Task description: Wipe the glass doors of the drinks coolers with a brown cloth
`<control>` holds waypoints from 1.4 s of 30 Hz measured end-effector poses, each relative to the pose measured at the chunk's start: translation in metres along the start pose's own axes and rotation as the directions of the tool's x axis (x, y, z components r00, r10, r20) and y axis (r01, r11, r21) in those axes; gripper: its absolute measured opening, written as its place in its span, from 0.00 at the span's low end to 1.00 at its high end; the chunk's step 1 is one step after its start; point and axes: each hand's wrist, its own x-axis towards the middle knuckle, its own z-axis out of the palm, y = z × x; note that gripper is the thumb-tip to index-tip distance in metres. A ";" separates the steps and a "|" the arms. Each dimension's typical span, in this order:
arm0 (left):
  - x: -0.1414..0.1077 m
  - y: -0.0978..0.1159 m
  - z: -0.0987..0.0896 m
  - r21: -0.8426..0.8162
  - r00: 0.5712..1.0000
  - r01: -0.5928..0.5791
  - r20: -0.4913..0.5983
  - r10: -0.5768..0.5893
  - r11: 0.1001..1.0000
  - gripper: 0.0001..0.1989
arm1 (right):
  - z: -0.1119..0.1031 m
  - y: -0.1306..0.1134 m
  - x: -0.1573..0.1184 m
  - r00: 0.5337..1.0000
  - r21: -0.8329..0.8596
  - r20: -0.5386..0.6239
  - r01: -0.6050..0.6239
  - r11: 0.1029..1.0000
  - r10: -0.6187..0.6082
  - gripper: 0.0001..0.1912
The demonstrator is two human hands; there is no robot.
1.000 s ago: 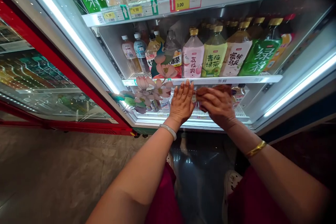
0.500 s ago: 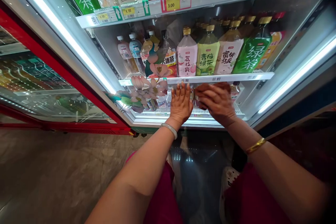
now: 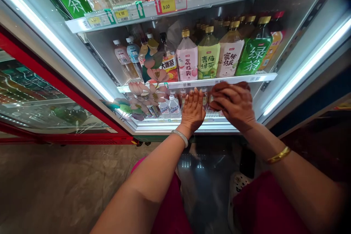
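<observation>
My left hand (image 3: 193,110) lies flat against the glass door of a lit drinks cooler, fingers stretched upward, in front of the lowest shelf. To its right, my right hand (image 3: 238,106) presses a brown cloth (image 3: 245,85) on the same glass, fingers bent over it. Part of the cloth is hidden beneath the palm. Flower decals (image 3: 148,97) sit on the glass left of my left hand. Behind the glass stand a pink-labelled bottle (image 3: 187,58), a light green one (image 3: 208,58) and a dark green one (image 3: 253,55).
A shelf strip (image 3: 263,78) runs behind the glass above my hands. On the left is a red-framed cooler (image 3: 68,138). Tiled floor (image 3: 68,186) lies below, with a white perforated shoe (image 3: 238,182) near the cooler's base.
My right hand has slid the cloth to the right across the glass. My left hand stays flat, slightly further right in view. The whole view has shifted a little.
</observation>
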 end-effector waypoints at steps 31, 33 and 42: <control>0.059 0.110 0.020 -0.123 0.986 -0.137 -0.112 0.124 0.983 0.41 | -0.024 0.054 -0.026 0.942 -0.044 -0.135 -0.316 0.948 0.308 0.17; 0.057 0.114 0.020 -0.119 0.988 -0.119 -0.113 0.106 0.986 0.41 | -0.021 0.050 -0.030 0.971 -0.046 -0.077 -0.232 0.972 0.228 0.17; 0.064 0.115 0.025 -0.150 0.990 -0.120 -0.090 0.107 0.981 0.42 | -0.036 0.082 -0.034 0.841 -0.076 -0.219 -0.520 0.851 0.495 0.10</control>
